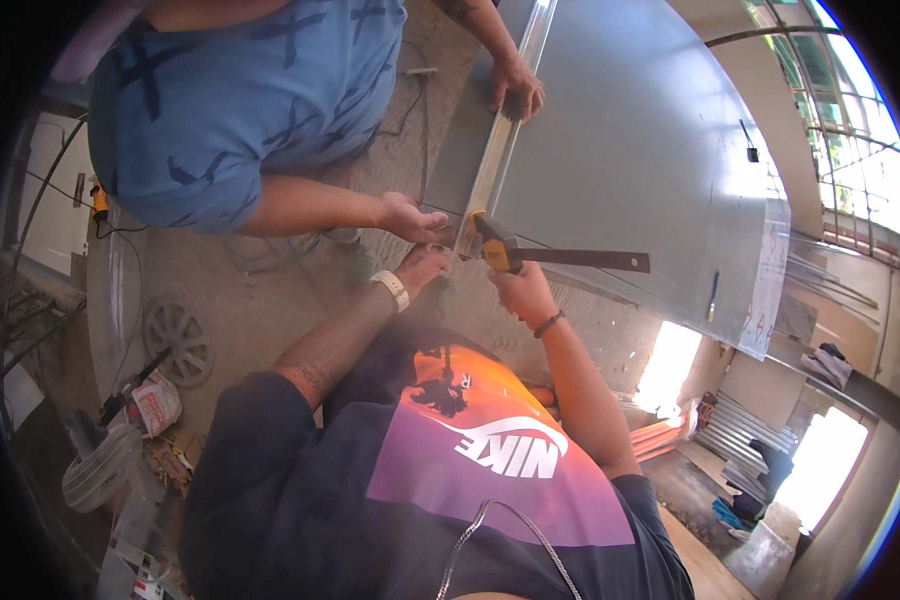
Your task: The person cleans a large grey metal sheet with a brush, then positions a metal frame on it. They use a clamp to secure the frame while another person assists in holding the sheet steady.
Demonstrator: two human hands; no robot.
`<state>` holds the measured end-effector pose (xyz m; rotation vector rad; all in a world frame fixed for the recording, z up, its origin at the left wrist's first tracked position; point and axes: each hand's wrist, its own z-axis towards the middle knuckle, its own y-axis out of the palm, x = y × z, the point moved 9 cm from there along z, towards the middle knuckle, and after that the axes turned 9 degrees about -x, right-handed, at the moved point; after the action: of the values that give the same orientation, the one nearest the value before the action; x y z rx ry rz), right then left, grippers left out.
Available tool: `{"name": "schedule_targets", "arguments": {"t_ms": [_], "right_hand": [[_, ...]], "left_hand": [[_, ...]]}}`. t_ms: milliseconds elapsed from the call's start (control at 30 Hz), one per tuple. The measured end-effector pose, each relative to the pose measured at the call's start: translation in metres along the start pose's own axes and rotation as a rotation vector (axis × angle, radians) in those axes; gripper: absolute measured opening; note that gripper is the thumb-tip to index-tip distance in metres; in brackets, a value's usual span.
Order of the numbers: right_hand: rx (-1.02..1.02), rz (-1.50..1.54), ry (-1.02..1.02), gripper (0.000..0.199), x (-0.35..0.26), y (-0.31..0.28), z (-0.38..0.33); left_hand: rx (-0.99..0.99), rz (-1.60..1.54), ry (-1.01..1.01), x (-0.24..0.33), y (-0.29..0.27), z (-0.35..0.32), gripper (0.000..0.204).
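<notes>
The yellow and black square tool sits on the near end of the long metal strip, and its dark flat blade sticks out to my right over the big grey metal sheet. My right hand is closed around the yellow handle from below. My left hand is bunched up just beside the end of the strip, touching it, but I cannot tell if it pinches anything. There is a pale band on that wrist.

Another person in a blue shirt is across from me. One of their hands is right by the strip's end, close to my left hand. Their other hand presses down on the strip farther up.

A grey wheel lies on the floor to my left.
</notes>
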<state>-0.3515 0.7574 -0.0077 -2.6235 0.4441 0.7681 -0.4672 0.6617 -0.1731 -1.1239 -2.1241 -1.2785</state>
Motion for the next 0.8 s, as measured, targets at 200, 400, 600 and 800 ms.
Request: {"name": "schedule_targets", "arguments": {"t_ms": [200,400,600,800], "right_hand": [[-0.011,0.033,-0.055,0.031,-0.010,0.002,-0.004],[-0.010,-0.032,-0.028,0.037,-0.013,-0.001,-0.007],[-0.037,-0.016,-0.029,0.038,-0.016,0.006,-0.009],[0.013,-0.006,-0.106,0.036,-0.008,0.000,-0.004]], "left_hand": [[-0.142,-0.105,-0.022,0.025,0.024,-0.025,0.076],[-0.193,-0.065,-0.023,-0.003,0.027,0.000,0.087],[-0.152,0.109,0.150,-0.019,0.010,0.006,0.077],[0.046,-0.223,-0.061,0.049,0.049,-0.042,0.041]]}}
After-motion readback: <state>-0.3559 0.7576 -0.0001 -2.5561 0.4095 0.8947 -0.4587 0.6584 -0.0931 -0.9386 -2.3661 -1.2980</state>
